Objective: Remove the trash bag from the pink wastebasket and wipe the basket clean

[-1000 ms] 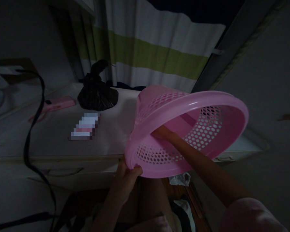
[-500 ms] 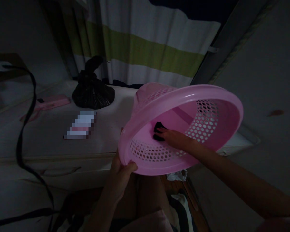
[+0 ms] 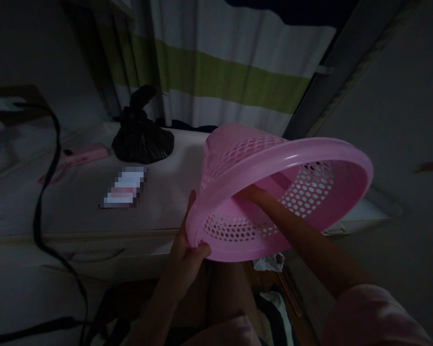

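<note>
A pink plastic basket [image 3: 285, 156] with round holes is tilted on its side, its mouth facing me and to the right. My left hand [image 3: 187, 254] grips the near left rim, thumb over the edge and fingers outside. My right hand [image 3: 247, 193] reaches deep inside the basket; its fingers are hidden behind the rim, so what it holds cannot be seen. The dark item that was at this hand is out of sight.
On the white surface [image 3: 159, 206] stand a tied black plastic bag [image 3: 142, 142], a phone with a blurred screen [image 3: 125, 187] and a pink object with a strap [image 3: 88, 154]. A black strap [image 3: 39, 211] hangs at left. Behind is a striped curtain [image 3: 231, 72].
My right hand has moved deeper into the basket, and the black item by its fingers is now hidden. The basket appears slightly further right in view.
</note>
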Motion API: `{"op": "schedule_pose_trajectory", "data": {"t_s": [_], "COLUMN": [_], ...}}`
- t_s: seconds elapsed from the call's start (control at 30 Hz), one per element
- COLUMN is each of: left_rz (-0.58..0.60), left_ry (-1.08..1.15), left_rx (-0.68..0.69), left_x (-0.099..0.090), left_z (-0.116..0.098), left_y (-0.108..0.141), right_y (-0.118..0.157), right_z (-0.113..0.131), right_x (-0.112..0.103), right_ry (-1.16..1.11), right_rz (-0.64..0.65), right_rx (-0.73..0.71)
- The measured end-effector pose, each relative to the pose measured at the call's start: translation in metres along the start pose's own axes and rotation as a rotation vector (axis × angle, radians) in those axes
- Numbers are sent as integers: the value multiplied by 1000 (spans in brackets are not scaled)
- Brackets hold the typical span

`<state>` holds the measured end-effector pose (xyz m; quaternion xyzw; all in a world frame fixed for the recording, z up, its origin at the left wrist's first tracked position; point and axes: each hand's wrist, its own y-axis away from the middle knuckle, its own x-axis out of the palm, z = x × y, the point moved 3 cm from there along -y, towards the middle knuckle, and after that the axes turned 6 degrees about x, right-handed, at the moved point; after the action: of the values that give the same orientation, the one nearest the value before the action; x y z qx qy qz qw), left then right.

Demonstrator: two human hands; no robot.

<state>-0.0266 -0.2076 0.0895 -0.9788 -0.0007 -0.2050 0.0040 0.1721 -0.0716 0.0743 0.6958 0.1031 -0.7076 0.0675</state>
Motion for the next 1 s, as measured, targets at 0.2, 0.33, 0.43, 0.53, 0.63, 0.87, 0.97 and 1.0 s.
{"op": "schedule_pose_trajectory", "data": {"t_s": [0.2, 0.33, 0.43, 0.53, 0.63, 0.87, 0.97, 1.0], "left_rz": [9, -26, -46, -29, -10, -36, -43, -42], "left_ry": [11, -22, -62, -52, -38, -117, -153, -165], "left_rx": [-34, -35, -46, -37, -4, 14, 30, 33], "left_x": [1, -13, -24, -26, -21, -20, -21, -20], "left_z": [-2, 8, 15, 16, 12, 8, 4, 3], "left_y": [0, -6, -13, -15, -14, -15, -14, -14], "right_y": [23, 58, 76, 76, 61, 16, -1, -5], "right_z": [20, 22, 20, 16, 7, -9, -13, -14], "right_x": [5, 6, 1, -7, -16, -15, -7, -5], "right_ry": [-131, -19, 159, 317, 376, 422, 381, 368], "right_rz": [154, 171, 130, 149, 147, 5, -34, -39], "right_rx": [-168, -176, -105, 7, 120, 130, 125, 131]}}
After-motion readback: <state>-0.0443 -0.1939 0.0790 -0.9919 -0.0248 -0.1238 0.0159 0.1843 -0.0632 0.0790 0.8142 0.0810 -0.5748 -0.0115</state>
